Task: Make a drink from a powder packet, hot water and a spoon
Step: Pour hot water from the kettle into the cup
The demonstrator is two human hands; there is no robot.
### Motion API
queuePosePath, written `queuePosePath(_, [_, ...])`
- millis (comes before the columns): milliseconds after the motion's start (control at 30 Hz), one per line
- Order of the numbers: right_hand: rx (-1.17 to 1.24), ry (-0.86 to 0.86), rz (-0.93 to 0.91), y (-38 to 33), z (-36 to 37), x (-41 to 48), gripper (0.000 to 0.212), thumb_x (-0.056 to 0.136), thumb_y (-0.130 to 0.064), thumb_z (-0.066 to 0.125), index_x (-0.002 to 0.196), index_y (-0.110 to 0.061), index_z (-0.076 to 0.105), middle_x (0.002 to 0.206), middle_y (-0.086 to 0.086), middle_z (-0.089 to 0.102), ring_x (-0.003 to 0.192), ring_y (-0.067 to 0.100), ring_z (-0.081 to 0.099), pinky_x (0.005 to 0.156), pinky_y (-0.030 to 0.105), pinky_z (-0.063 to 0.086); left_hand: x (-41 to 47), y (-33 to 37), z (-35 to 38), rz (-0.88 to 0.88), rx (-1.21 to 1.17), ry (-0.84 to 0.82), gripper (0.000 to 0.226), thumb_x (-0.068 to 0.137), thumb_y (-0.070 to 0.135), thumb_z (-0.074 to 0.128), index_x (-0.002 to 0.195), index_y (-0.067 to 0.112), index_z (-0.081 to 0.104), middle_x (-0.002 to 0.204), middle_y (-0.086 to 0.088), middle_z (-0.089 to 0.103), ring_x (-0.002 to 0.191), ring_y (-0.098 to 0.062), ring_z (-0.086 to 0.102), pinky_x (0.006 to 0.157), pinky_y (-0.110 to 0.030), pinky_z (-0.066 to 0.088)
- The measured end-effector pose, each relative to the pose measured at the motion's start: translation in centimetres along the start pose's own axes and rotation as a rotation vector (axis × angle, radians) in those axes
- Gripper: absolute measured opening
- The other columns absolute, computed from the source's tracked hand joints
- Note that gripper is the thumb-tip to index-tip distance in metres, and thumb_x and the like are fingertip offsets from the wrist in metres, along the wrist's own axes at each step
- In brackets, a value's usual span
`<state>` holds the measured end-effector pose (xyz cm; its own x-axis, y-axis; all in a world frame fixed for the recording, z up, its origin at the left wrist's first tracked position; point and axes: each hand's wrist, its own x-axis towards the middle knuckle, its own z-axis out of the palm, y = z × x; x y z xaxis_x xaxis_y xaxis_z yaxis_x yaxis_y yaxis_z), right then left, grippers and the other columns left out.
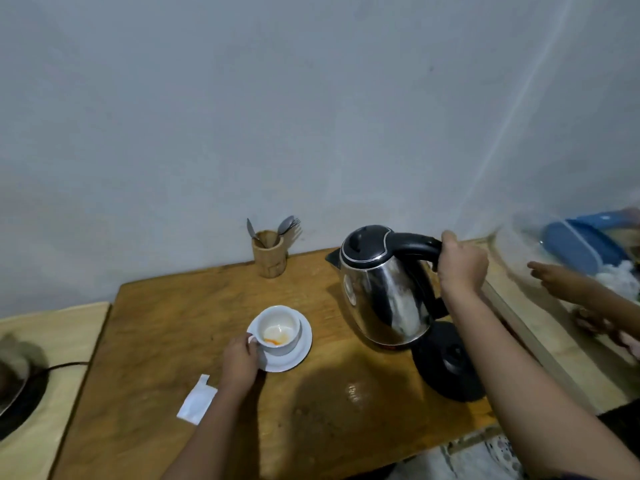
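A white cup (280,329) stands on a white saucer (298,355) in the middle of the wooden table (180,306). Orange powder lies at the bottom of the cup. My left hand (240,362) grips the cup's handle. My right hand (462,265) is closed around the black handle of a steel kettle (381,292), which is lifted and tilted left above its black base (450,365). Its spout points toward the cup, and no water is pouring. A torn white powder packet (197,400) lies on the table left of my left forearm. Spoons stand in a wooden holder (269,252) by the wall.
Another person's hand (554,275) reaches in at the right, above a second table with a clear lid and a blue container (581,244). A dark pot (17,379) with a black cord sits on a lighter surface at the left. A grey wall stands behind the table.
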<state>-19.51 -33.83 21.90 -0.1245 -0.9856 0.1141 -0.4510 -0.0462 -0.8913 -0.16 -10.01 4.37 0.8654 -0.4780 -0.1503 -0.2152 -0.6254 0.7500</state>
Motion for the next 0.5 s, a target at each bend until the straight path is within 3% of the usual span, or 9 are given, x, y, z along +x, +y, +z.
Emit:
queuePosePath(200, [-0.099, -0.209, -0.127, -1.1, 4.2, -0.7, 0.046, 0.079, -0.029, 0.052, 0.040, -0.011, 0.040, 0.043, 0.004, 0.036, 0.041, 0.024, 0.034, 0.046, 0.028, 0.028, 0.5, -0.3, -0.4, -0.044, -0.025, -0.028, 0.024, 0.094, 0.013, 0.046, 0.102, 0.001, 0.065, 0.103, -0.020, 0.069, 0.086, -0.025, 0.056, 0.072, -0.028, 0.035])
queuePosePath(367, [-0.168, -0.311, -0.263, -1.9, 6.0, -1.5, 0.048, 0.079, -0.024, 0.052, 0.037, -0.013, 0.032, 0.040, 0.001, 0.027, 0.038, 0.021, 0.025, 0.045, 0.026, 0.023, 0.5, 0.0, -0.5, -0.054, -0.041, -0.022, 0.023, 0.092, 0.011, 0.049, 0.101, 0.000, 0.067, 0.102, -0.020, 0.070, 0.091, -0.029, 0.060, 0.073, -0.028, 0.035])
queuePosePath(500, [-0.198, -0.367, -0.384, -2.6, 7.0, -2.3, 0.047, 0.078, -0.021, 0.053, 0.035, -0.014, 0.033, 0.036, 0.000, 0.025, 0.034, 0.019, 0.024, 0.042, 0.023, 0.020, 0.6, -0.5, -0.5, -0.047, -0.038, -0.027, 0.020, 0.092, 0.014, 0.050, 0.098, 0.005, 0.066, 0.101, -0.016, 0.069, 0.087, -0.023, 0.057, 0.073, -0.029, 0.037])
